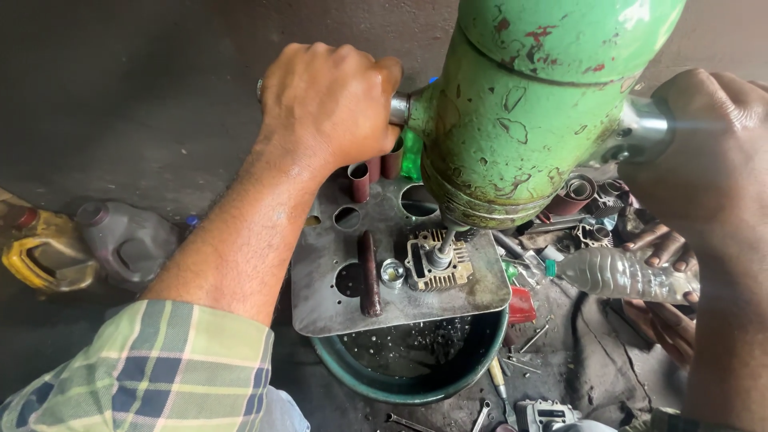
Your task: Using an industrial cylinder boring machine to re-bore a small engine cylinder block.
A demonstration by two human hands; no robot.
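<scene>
The left hand (328,104) is closed in a fist around the left metal handle (399,109) of a chipped green machine head (528,96); the right hand (708,172) is wrapped shut around the right handle (644,128) on the other side; below the head a spindle (442,248) comes down onto a finned metal part (436,264), which sits on a grey steel plate (320,312) pierced with round holes; just left of the part lie a small metal ring (392,273) and a dark brown cylinder (369,274), and more brown tubes (360,181) stand at the plate's far edge; under the plate's near edge is a green basin (416,384) of dark liquid; at the right another person's hand (664,248) holds a clear plastic bottle (616,274) with a green tip pointed toward the plate; at the far left, on the dark floor, stand a yellow jug (40,256) and a grey jug (128,240); loose wrenches (480,416) and screws lie near the basin.
</scene>
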